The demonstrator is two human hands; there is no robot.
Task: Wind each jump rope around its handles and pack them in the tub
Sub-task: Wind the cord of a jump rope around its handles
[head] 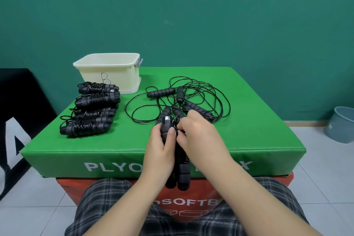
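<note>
Far left: four wound ropes point(93, 110) beside tub point(109, 72) at box point(249, 120) edge. Near centre edge: left hand point(162, 138) grips handle pair point(177, 161); right hand point(195, 130) pinches cord. Behind: loose ropes point(182, 97); bare surface right.

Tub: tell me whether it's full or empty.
Looks empty: the tub shows only bare inner walls; its floor is hidden. Four wound ropes lie outside.

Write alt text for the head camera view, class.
Two hands, left hand and right hand, grip a jump rope, winding cord round its paired handles. Four wound ropes lie beside a cream tub on a green plyo box, with loose ropes behind.
</note>
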